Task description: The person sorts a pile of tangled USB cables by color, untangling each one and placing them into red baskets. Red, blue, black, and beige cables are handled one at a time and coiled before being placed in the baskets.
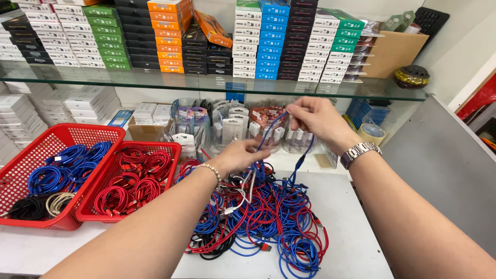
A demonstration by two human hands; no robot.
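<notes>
Both hands are raised over the worktop's middle, the left hand (238, 155) and the right hand (315, 118) each pinched on a blue cable (268, 129), seemingly drawn up from the tangled cable pile (258, 217) beside two red baskets (31, 150)

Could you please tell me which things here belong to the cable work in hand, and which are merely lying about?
In hand:
left hand
right hand
blue cable
tangled cable pile
red baskets of coiled cables

Lying about:
stacked boxes
tape roll
clear jars
</notes>
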